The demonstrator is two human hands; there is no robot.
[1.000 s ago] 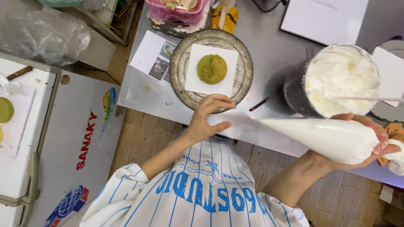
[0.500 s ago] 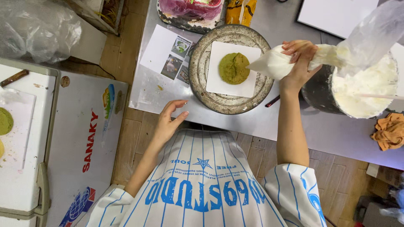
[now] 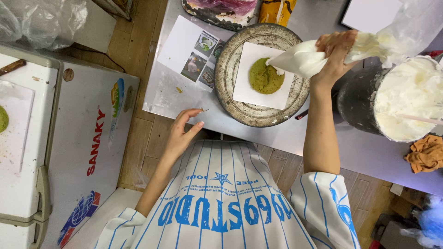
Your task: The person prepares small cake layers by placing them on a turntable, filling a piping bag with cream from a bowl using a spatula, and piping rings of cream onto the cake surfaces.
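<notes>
Cream bag up and over the cake now! The right hand (image 3: 334, 55) is clenched round the middle of the piping bag (image 3: 304, 60), and the nozzle end, which half a second ago hung just off the cake's edge, now touches the upper right rim of the green cake round (image 3: 264, 77); a first white dab seems to show there, though it is too small to be sure. A second ago that bag lay low near the person's lap, so it has swung right across. The left hand (image 3: 182, 133) has come off the turntable and floats loosely curled, fingers apart, holding nothing, just off the near edge of the tabletop (image 3: 184, 99).

Outward from there: the round sits on a white square board (image 3: 247, 90), centred on the worn metal turntable (image 3: 226, 87). Just right of the arm stands a dark tub of white cream (image 3: 406, 99) with a stick across it. A sheet of photo references (image 3: 184, 50) lies left of the turntable, an orange cloth (image 3: 427, 154) at far right, and a white chest freezer (image 3: 78, 138) stands left.
</notes>
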